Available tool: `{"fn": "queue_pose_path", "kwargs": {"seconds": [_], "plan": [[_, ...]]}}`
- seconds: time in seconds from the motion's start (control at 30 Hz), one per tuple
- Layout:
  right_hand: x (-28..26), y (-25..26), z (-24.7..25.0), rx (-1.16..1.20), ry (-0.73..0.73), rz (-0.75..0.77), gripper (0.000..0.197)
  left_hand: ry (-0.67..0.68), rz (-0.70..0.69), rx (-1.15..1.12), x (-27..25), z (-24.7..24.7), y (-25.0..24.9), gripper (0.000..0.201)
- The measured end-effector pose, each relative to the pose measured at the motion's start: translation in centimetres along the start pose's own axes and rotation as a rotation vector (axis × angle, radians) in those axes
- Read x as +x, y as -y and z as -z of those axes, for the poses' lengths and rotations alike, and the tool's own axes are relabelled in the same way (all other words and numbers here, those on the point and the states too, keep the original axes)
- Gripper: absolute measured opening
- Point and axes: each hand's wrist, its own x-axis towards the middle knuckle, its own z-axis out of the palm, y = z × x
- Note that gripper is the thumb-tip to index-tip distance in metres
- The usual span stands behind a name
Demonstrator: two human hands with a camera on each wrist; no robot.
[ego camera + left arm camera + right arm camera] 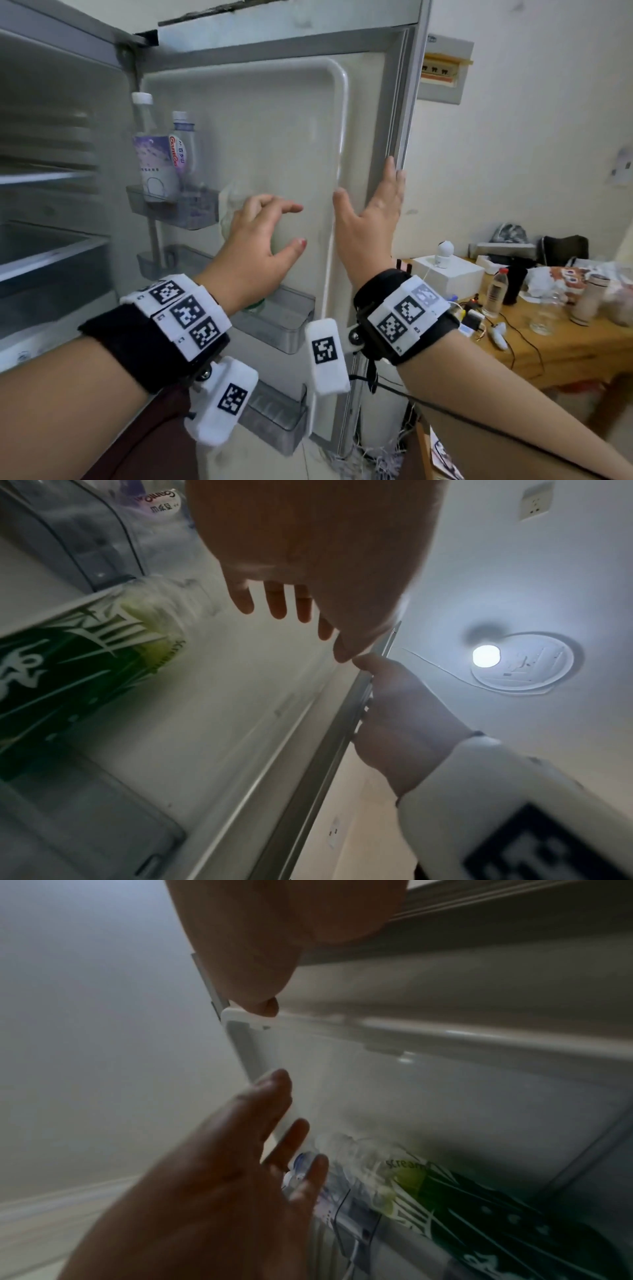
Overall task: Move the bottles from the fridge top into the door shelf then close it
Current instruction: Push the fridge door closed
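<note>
Your fridge [51,192] stands open at the far left, its inner shelves blurred. The open door [274,137] fills the middle of the head view, its inner face toward you. High on the door's left side, a small upper door shelf [178,209] holds two bottles upright and side by side: a taller bottle with a pale purple label [154,161] and, just to its right, a shorter bottle with a red and white label [183,147]. Below it, a middle door shelf [294,315] holds a third bottle with a green label [68,674], largely hidden behind your left hand in the head view but plain in both wrist views. A lower door shelf [274,411] sits beneath that.

Your left hand [257,246] hovers in front of the green-label bottle with its grip released, fingers loosely curled and spread, holding nothing. Whether it touches the bottle cannot be told.

Your right hand [373,219] lies flat along the door's outer edge, its grip released, fingers straight and pointing up, thumb spread toward the door's inner face.

At the far right, a wooden counter [555,346] carries a white box, another clear bottle [496,291], cables and other clutter
</note>
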Motion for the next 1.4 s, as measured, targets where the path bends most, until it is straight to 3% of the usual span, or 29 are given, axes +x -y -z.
{"fn": "queue_pose_path", "kwargs": {"seconds": [0.27, 0.43, 0.67, 0.8, 0.9, 1.13, 1.27, 1.4], "plan": [[-5.5, 3.7, -0.3, 0.040, -0.005, 0.068, 0.063, -0.030, -0.170, 0.040, -3.5, 3.3, -2.0, 0.051], [-8.5, 6.1, -0.5, 0.122, -0.082, 0.149, 0.050, -0.072, -0.243, 0.076, -4.5, 6.2, -3.5, 0.055], [-12.9, 10.0, -1.2, 0.263, 0.010, 0.328, 0.061, -0.230, -0.286, -0.008, -7.2, 9.8, -5.0, 0.067], [-14.9, 12.4, -2.1, 0.396, 0.069, 0.381, 0.059, -0.411, -0.205, 0.223, -8.8, 12.0, -4.7, 0.063], [-14.9, 13.1, -3.5, 0.539, 0.094, 0.292, 0.054, -0.459, -0.122, 0.261, -10.1, 14.7, -3.9, 0.053], [-14.6, 10.8, -9.6, 0.634, 0.444, 0.006, 0.045, -0.537, -0.011, 0.386, -12.7, 20.0, -0.7, 0.046], [-15.6, 11.0, -12.3, 0.624, 0.653, -0.014, 0.044, -0.575, 0.046, 0.388, -13.7, 22.2, 0.4, 0.044], [-16.7, 12.5, -14.1, 0.639, 0.719, 0.045, 0.042, -0.632, 0.111, 0.386, -14.6, 23.9, 1.2, 0.040]]}}
